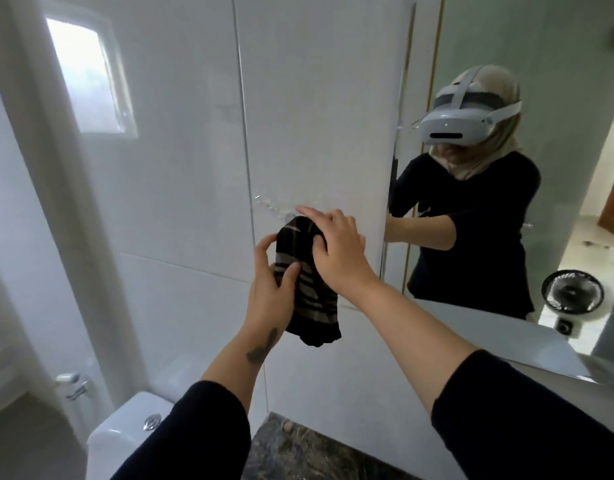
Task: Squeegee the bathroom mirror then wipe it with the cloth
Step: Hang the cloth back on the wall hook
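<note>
Dark stone counter [298, 448] below; both hands, left hand [269, 289] and right hand [333, 251], pinch striped cloth [312, 303] before white tiled wall [181, 168], mirror [506, 46] right.

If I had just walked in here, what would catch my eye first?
Probably the dark striped cloth at the centre, held up before the white tiled wall by both hands, the left hand below and the right hand on top. Next, the mirror on the right, reflecting the person wearing a white headset.
</note>
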Demonstrator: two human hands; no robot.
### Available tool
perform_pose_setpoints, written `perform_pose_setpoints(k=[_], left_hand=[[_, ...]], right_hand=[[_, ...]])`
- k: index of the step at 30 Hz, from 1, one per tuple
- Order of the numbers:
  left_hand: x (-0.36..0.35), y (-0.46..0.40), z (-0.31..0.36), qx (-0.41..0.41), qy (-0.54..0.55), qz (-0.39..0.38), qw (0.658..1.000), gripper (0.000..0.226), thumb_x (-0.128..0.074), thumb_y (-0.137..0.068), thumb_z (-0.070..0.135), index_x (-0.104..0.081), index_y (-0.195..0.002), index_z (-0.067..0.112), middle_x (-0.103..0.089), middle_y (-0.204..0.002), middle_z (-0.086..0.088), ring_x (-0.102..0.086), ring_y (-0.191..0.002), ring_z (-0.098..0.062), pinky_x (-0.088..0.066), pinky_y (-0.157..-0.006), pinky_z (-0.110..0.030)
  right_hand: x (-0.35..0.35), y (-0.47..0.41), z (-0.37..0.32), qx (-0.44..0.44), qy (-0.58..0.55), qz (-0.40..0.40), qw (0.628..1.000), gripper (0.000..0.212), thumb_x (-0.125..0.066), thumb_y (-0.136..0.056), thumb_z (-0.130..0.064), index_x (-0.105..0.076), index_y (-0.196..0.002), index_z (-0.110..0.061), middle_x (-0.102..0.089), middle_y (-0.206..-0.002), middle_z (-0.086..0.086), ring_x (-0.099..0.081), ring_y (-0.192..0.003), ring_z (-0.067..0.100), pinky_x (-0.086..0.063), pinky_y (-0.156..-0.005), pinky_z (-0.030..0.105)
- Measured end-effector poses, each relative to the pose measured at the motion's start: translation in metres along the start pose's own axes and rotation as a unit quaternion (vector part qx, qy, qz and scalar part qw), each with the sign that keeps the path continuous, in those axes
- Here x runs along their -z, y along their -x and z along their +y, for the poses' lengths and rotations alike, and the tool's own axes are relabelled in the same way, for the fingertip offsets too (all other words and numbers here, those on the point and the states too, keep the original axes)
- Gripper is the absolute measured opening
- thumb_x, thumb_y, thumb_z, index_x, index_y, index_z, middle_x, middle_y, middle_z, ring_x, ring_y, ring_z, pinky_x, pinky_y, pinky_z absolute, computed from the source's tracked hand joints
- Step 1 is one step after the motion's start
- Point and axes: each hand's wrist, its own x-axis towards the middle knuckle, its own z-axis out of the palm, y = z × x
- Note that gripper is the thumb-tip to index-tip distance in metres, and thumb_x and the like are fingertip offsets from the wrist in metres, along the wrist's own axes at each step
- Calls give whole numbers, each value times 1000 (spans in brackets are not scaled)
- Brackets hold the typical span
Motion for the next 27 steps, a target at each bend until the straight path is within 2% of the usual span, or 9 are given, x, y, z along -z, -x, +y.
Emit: perform_pose_setpoints(k=[5,8,10,12,15,17,19,24,27], left_hand=[[27,-43,10,-114,-196,81,971,47,-38,-93,6,-55,-120,41,-56,-102,7,-58,-92,-12,-44,-71,-20],[37,-72,10,-123,-305,74,941,39,-43,-94,18,-58,-114,48,-53,-104,11,-57,-92,-16,-46,-76,-31],[37,-90,8,-158,-394,67,903,46,-46,-91,7,-60,-114,45,-56,-117,3,-56,-99,-25,-48,-80,-41],[34,-103,3,-183,-465,58,864,52,-45,-89,2,-56,-126,37,-52,-127,-1,-51,-110,-27,-44,-89,-44],[30,-108,-11,-158,-479,37,863,50,-41,-94,16,-42,-137,43,-46,-127,7,-43,-117,-19,-32,-95,-38],[28,-106,-25,-155,-496,30,854,63,-40,-91,13,-29,-144,44,-40,-131,7,-38,-118,-18,-30,-93,-36],[26,-103,-32,-141,-480,34,865,69,-38,-88,8,-23,-145,44,-37,-134,6,-35,-119,-19,-32,-91,-37],[18,-87,-39,-91,-416,16,905,77,-36,-79,3,-27,-144,43,-30,-142,8,-28,-126,-20,-37,-99,-45],[13,-82,-38,-30,-350,-33,936,77,-36,-76,4,-26,-146,33,-29,-149,7,-34,-132,-22,-40,-102,-49]], right_hand=[[1,-33,-1,49,104,84,990,40,-50,-90,-4,-66,-117,-28,-55,-91,3,-52,-84,24,-46,-74,37],[-10,-44,8,101,195,73,973,50,-60,-80,3,-67,-119,-27,-54,-87,7,-53,-74,27,-42,-63,35],[-20,-50,14,128,246,74,958,55,-69,-70,5,-68,-118,-20,-56,-88,11,-53,-67,30,-40,-56,33],[-30,-54,20,142,284,74,945,57,-74,-63,6,-68,-117,-13,-60,-92,14,-55,-63,31,-42,-53,33],[-44,-50,26,159,323,99,928,42,-61,-70,-1,-71,-110,-9,-64,-90,12,-58,-60,31,-45,-51,33],[-51,-45,27,147,339,117,922,40,-51,-75,-7,-71,-110,-11,-65,-89,9,-59,-63,29,-45,-54,33],[-58,-40,26,123,343,125,923,41,-47,-77,-8,-71,-109,-13,-66,-90,8,-60,-64,28,-45,-57,33],[-70,-18,20,36,319,97,942,48,-60,-71,-6,-67,-118,-12,-67,-93,8,-62,-70,29,-44,-60,34],[-69,2,15,-39,266,22,963,69,-74,-68,-11,-54,-134,-12,-64,-100,8,-61,-81,29,-41,-65,35]])
